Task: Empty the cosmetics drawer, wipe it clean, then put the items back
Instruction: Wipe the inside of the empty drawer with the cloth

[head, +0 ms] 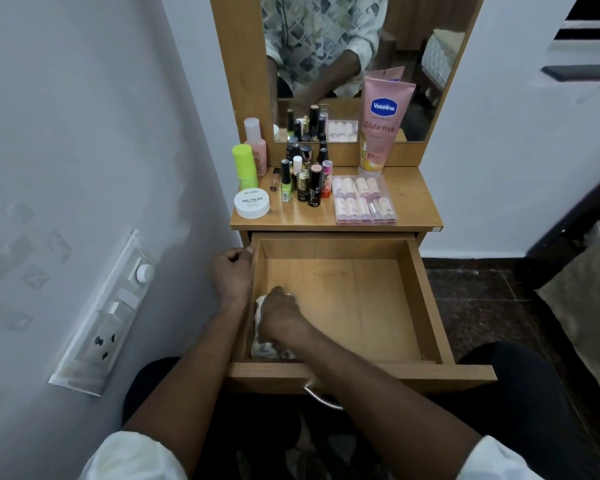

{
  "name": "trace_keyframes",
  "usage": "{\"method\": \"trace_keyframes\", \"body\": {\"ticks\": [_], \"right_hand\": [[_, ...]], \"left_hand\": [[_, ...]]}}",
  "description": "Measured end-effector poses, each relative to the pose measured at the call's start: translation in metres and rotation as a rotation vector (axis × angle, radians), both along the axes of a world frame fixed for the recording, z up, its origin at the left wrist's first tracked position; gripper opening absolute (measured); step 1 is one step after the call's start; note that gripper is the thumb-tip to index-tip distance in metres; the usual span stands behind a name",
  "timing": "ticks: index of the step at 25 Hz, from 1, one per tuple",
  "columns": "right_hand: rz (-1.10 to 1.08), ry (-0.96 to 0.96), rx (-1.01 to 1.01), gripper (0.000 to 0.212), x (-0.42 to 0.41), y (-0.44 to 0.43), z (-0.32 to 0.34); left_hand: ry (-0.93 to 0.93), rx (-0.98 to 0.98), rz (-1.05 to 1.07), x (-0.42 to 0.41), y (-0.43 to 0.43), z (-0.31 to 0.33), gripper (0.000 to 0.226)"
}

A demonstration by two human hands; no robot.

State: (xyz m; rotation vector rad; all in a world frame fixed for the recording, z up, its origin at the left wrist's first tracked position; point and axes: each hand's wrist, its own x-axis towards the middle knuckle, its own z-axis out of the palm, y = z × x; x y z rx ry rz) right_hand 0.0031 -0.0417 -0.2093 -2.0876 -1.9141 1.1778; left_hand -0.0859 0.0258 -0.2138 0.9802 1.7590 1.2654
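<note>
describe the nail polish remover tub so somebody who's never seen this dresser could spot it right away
Start at the wooden dresser top below the mirror, above the open drawer. Go to its front left corner: the nail polish remover tub sits there, in front of the neon green bottle. It is the only low, round, white container, with NAIL POLISH printed on its lid.

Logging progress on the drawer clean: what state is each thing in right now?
Drawer: pulled open, emptied.
Cloth: pressed into drawer's near-left corner.
Right hand: closed on cloth.
Left hand: gripping drawer's left wall.
Vaseline tube: upright on its cap against mirror.
Nail polish jar: lidded, on top.
</note>
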Motion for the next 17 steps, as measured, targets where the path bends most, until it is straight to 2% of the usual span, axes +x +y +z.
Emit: {"method": "trace_keyframes", "body": {"ticks": [3,6,9,11,14,17], "right_hand": [[0.054,-0.026,-0.01,0.043,-0.021,0.007,-0.003],[0.087,-0.245,0.053,0.053,-0.009,0.008,-0.008],[0.091,-0.332,0.062,0.047,0.043,-0.001,-0.005],[0.003,-0.385,0.03,0.04,0.095,-0.012,0.0],[-0.118,-0.488,-0.042,0.049,0.153,-0.023,0.004],[-0.114,-0.487,-0.063,0.055,0.155,-0.026,-0.004]], "left_hand": [[0.017,0.003,0.003,-0.002,0.001,0.0,0.017],[0.049,0.009,-0.012,-0.002,-0.001,0.0,0.016],[0.098,0.03,-0.036,0.001,-0.005,0.006,0.019],[0.109,0.034,-0.046,0.003,-0.008,0.009,0.023],[0.068,0.042,-0.038,0.003,-0.009,0.01,0.03],[0.04,0.039,-0.034,0.003,-0.01,0.013,0.032]]}}
